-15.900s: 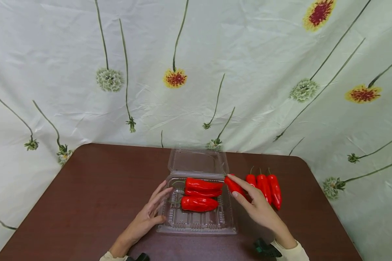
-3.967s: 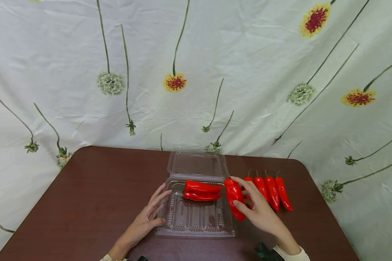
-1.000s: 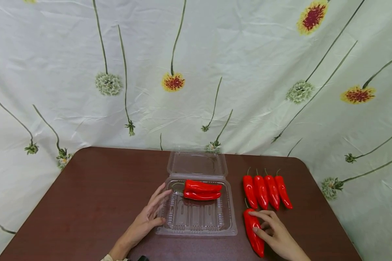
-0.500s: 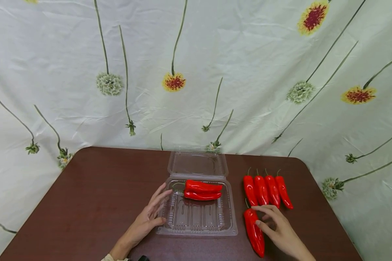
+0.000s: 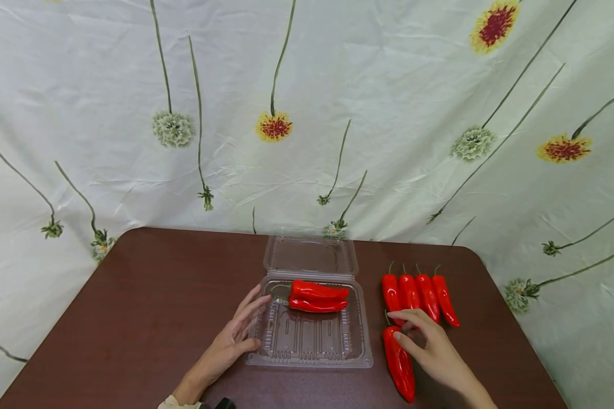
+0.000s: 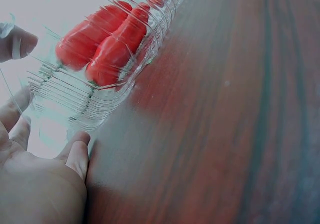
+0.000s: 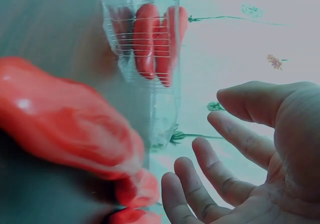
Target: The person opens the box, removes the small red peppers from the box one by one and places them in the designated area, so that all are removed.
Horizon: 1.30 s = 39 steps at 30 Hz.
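A clear plastic clamshell container [image 5: 307, 343] lies open on the table, its lid [image 5: 311, 257] folded back. Two red peppers [image 5: 319, 291] with green stems lie side by side across its far half. My left hand [image 5: 230, 341] rests against the container's left edge, fingers spread and thumb at the near corner. A single red pepper [image 5: 400, 369] lies front right of the container. Over its stem end hovers my right hand [image 5: 432, 349], fingers loosely bent; the right wrist view shows its fingers [image 7: 245, 139] apart from the pepper, holding nothing.
Several red peppers [image 5: 427, 295] lie in a row at the right, stems pointing away from me. The brown table [image 5: 174, 295] has a rounded far edge against a white flower-print cloth [image 5: 225, 113].
Earlier, three peppers lay in the container; now two. My right hand carried a pepper over the right rim, set it down front right, released it, and has since shifted slightly farther from me.
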### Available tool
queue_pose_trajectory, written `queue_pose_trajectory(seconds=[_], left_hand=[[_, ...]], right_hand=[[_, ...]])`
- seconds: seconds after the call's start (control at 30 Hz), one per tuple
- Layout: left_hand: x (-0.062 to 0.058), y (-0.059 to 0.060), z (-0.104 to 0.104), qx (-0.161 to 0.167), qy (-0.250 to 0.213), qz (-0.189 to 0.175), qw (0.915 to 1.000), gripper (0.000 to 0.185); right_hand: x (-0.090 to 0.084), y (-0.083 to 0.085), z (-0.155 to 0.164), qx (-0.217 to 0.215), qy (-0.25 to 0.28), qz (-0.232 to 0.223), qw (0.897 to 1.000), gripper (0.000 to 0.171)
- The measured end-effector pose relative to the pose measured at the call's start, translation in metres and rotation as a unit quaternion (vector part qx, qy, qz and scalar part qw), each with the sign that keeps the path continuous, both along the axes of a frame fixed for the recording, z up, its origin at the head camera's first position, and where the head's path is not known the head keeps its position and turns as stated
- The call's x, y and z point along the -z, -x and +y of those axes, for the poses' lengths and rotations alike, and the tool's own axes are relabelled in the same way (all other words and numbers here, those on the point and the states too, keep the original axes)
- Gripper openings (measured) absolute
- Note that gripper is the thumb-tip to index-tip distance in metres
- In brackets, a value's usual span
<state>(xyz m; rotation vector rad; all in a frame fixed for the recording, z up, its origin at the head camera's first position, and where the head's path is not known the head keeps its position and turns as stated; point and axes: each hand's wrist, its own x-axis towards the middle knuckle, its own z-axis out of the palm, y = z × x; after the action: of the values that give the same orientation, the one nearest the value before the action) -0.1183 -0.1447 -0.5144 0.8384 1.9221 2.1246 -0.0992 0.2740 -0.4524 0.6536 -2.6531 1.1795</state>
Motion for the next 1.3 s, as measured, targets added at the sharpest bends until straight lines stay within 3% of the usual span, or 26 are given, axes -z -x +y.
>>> queue_pose_trajectory(seconds=[0.23, 0.43, 0.63, 0.87, 1.1, 1.3], left_hand=[[-0.001, 0.000, 0.000, 0.004, -0.005, 0.002, 1.0000, 0.073], [-0.002, 0.000, 0.000, 0.008, -0.009, 0.006, 0.9999, 0.072], [-0.003, 0.001, -0.001, 0.007, -0.011, 0.011, 0.9999, 0.072], [-0.002, -0.001, 0.000, 0.005, -0.007, 0.002, 1.0000, 0.073], [-0.003, -0.001, 0.001, 0.002, -0.002, -0.001, 1.0000, 0.073], [-0.002, -0.001, 0.001, 0.002, -0.003, 0.001, 1.0000, 0.074]], right_hand=[[-0.015, 0.010, -0.009, -0.019, 0.008, -0.022, 1.000, 0.041], [-0.027, 0.017, -0.022, -0.032, -0.021, -0.033, 0.999, 0.037], [-0.045, 0.036, -0.037, -0.092, -0.026, -0.022, 0.995, 0.034], [-0.061, 0.057, -0.055, -0.161, -0.019, -0.063, 0.985, 0.033], [-0.065, 0.077, -0.079, -0.223, -0.041, -0.109, 0.968, 0.034], [-0.065, 0.096, -0.099, -0.245, -0.066, -0.122, 0.960, 0.035]])
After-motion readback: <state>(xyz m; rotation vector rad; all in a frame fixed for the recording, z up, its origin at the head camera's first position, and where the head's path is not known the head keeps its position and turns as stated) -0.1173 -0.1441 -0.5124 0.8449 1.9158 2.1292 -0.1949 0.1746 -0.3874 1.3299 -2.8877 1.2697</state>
